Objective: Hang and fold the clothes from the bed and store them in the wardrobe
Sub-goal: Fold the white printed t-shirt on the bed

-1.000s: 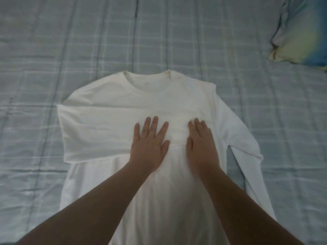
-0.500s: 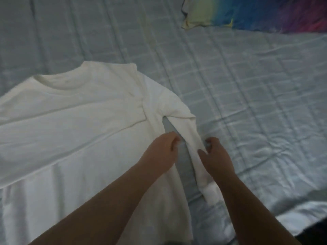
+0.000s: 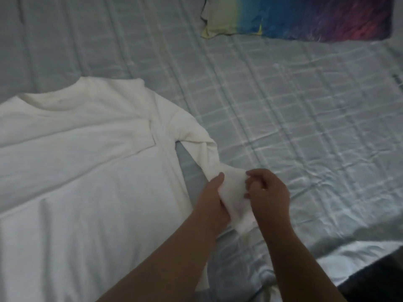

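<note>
Since half a second before, both hands had closed on the lower end of the sleeve and raised it off the sheet, where it had lain flat between them. That sleeve belonged to a white long-sleeved shirt spread face-up on the bed, collar away from the person, with the other sleeve already laid across the chest. The cloth looked light, soft and limp. It sagged and creased wherever it went unsupported, so it would likely fold without resistance but hold no shape unless smoothed flat. It was neither fragile nor slippery by the look of it, though the glossy sheet under it might let the body slide if tugged. The cuff end seemed the sensible place to hold, with the shoulder seam acting as the hinge for carrying the sleeve across. The left hand gripped the sleeve's inner edge, thumb on top and fingers hidden beneath the cloth. The right hand pinched the outer edge with its fingers curled tightly together. A rainbow-coloured pillow lay well apart at the far side of the bed.
</note>
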{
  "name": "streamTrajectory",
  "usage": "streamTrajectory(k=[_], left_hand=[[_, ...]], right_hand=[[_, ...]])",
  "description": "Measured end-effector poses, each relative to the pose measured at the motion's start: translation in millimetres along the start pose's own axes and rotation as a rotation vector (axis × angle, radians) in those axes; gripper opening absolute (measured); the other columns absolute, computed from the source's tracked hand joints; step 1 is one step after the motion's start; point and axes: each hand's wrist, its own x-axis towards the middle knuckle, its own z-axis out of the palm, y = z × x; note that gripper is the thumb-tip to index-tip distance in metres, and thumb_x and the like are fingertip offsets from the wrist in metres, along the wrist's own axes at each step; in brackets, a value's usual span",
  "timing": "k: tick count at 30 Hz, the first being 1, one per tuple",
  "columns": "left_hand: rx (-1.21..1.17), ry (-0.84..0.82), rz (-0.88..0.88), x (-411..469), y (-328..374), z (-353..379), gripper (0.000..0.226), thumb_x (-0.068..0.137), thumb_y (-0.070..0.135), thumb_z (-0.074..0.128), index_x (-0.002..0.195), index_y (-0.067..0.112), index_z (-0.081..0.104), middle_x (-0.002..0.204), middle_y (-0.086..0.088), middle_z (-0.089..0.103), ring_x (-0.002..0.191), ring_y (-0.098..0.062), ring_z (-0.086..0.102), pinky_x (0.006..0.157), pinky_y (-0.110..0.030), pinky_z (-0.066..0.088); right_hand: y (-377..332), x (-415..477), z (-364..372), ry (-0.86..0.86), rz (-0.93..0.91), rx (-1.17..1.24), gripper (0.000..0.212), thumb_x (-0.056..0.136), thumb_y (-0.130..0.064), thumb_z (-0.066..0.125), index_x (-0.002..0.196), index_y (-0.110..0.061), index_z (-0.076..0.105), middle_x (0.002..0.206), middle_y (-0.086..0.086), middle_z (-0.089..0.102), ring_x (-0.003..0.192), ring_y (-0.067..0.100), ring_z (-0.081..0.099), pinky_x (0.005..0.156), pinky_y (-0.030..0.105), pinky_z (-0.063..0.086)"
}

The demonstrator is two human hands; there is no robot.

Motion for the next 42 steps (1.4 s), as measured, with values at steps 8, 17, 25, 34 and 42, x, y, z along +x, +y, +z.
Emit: streamTrajectory(k=[8,17,25,34,42], left_hand=[[-0.232,-0.105,0.104,38.2,-25.2,66.2,0.043,0.092,0.02,0.047,0.126,-0.004,0.059,0.131,-0.026,0.061,0.122,-0.041,0.056,0.112,-0.055,0.034],[0.354,0.185,0.163,66.5,-27.6,147.0,0.032,0.1,0.03,0.051,0.12,0.007,0.058,0.098,-0.011,0.067,0.088,-0.027,0.066,0.083,-0.039,0.052],[0.076,0.064,0.147,75.4,9.5,150.3,0.044,0.101,0.044,0.046,0.113,0.004,0.059,0.106,-0.017,0.064,0.089,-0.029,0.065,0.07,-0.042,0.054],[-0.281,-0.21,0.231,119.3,0.3,185.0,0.031,0.097,0.022,0.056,0.119,0.001,0.064,0.122,-0.021,0.068,0.108,-0.038,0.067,0.093,-0.055,0.05],[-0.248,0.044,0.214,136.9,-25.3,160.4,0.033,0.098,0.006,0.045,0.128,0.001,0.058,0.126,-0.022,0.065,0.112,-0.037,0.064,0.087,-0.053,0.051]], right_hand=[[32.6,89.7,-54.3,-0.47,0.607,0.291,0.018,0.098,-0.033,0.055,0.105,-0.019,0.063,0.103,0.009,0.067,0.089,0.026,0.065,0.082,0.042,0.054],[42.9,193.9,-116.4,-0.279,0.253,0.231,0.005,0.087,-0.009,0.07,0.085,-0.014,0.071,0.08,0.008,0.069,0.078,0.024,0.063,0.072,0.037,0.051],[10.2,239.6,-115.0,-0.055,-0.286,0.075,0.024,0.084,-0.007,0.068,0.095,-0.028,0.072,0.1,0.0,0.064,0.084,-0.001,0.06,0.077,0.008,0.042],[57.9,221.9,-134.8,-0.05,-0.364,0.049,0.046,0.069,0.027,0.051,0.085,-0.011,0.072,0.111,0.011,0.063,0.107,0.009,0.059,0.098,0.013,0.041],[84.7,243.6,-109.3,-0.046,0.059,-0.13,0.029,0.092,-0.023,0.063,0.119,-0.012,0.061,0.108,0.011,0.067,0.094,0.025,0.063,0.086,0.034,0.048]])
